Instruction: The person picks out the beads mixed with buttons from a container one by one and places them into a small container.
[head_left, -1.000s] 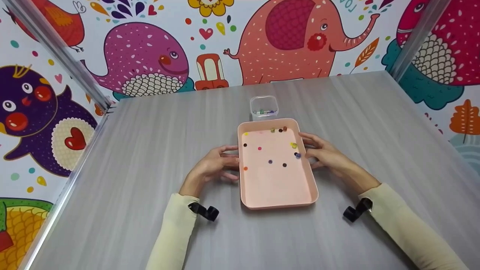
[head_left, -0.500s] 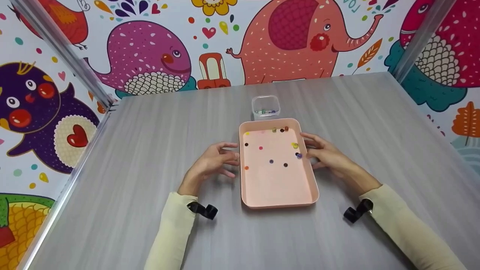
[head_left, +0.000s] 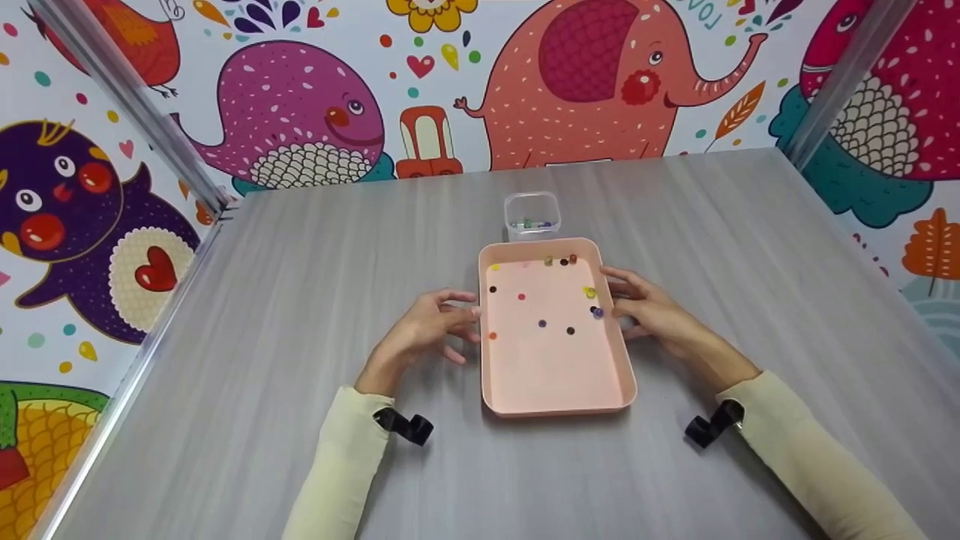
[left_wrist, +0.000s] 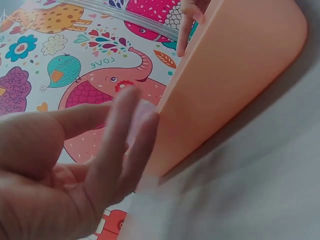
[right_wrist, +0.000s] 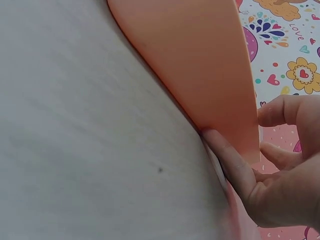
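A shallow pink tray (head_left: 557,375) lies on the grey table, with several small coloured beads scattered inside, among them an orange bead (head_left: 493,336), a pink bead (head_left: 522,297) and a black bead (head_left: 571,331). My left hand (head_left: 431,324) is beside the tray's left wall, fingers spread and loosely bent, fingertips close to the rim; the left wrist view shows nothing in its grasp. On the opposite side, my right hand (head_left: 660,311) touches the right wall. In the right wrist view one digit of that hand (right_wrist: 285,185) reaches the wall's bottom edge, others near the rim.
Just behind the tray stands a small clear plastic box (head_left: 532,214) with some beads in it. A wall printed with cartoon animals (head_left: 300,112) borders the table (head_left: 337,247) at the back and both sides. Black wrist cameras hang below both sleeves.
The left hand's fingers have shifted slightly beside the tray's wall. The right hand, tray and beads stay essentially in place; the head view has shifted a little.
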